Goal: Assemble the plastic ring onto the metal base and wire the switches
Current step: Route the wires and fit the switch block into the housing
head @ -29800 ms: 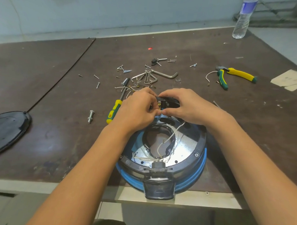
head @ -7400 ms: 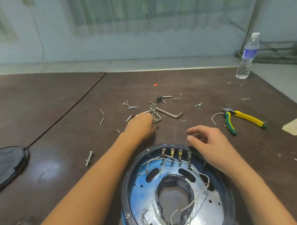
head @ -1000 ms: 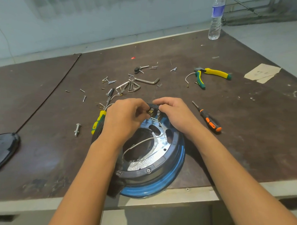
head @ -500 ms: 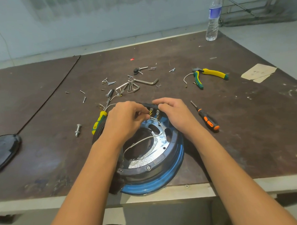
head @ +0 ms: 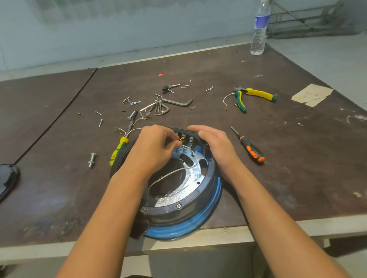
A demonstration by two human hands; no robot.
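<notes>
The blue metal base (head: 206,220) sits near the table's front edge with the dark plastic ring (head: 197,203) on top of it. A row of switches (head: 186,139) with brass terminals stands at the ring's far side. White wires (head: 168,175) run across the shiny inner plate. My left hand (head: 155,148) pinches a thin wire end just left of the switch terminals. My right hand (head: 215,144) lies over the ring's far right rim, fingers curved across it beside the switches.
A yellow-green screwdriver (head: 120,147) lies left of the ring, an orange-black screwdriver (head: 251,149) right of it. Hex keys (head: 169,105), loose screws and a bolt (head: 92,159) are scattered behind. Pliers (head: 252,95), a water bottle (head: 260,27) and a black cover (head: 0,182) sit farther out.
My left hand's fingers have drawn the wire closer to the switch terminals. My right hand has flattened over the ring's rim. The ring and base have stayed put.
</notes>
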